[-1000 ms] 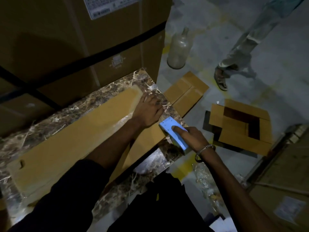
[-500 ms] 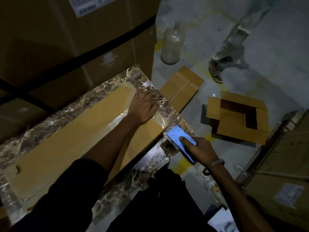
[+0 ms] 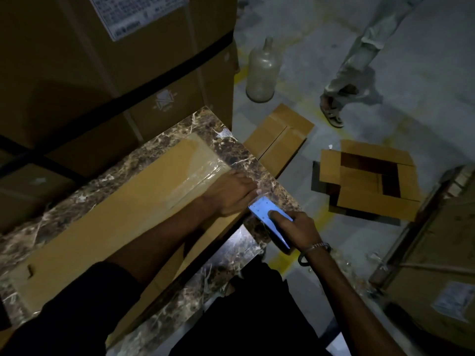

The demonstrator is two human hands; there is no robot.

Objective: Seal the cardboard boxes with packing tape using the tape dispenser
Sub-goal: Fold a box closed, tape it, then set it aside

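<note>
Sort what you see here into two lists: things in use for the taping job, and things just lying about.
In use: flat cardboard box on the marble table; clear tape; blue tape dispenser, gripped by the right hand; left hand pressing the box.

Lying about: glass bottle; open box and folded box on the floor.

Black sleeve (image 3: 77, 304), metal bracelet (image 3: 317, 246) on right wrist
</note>
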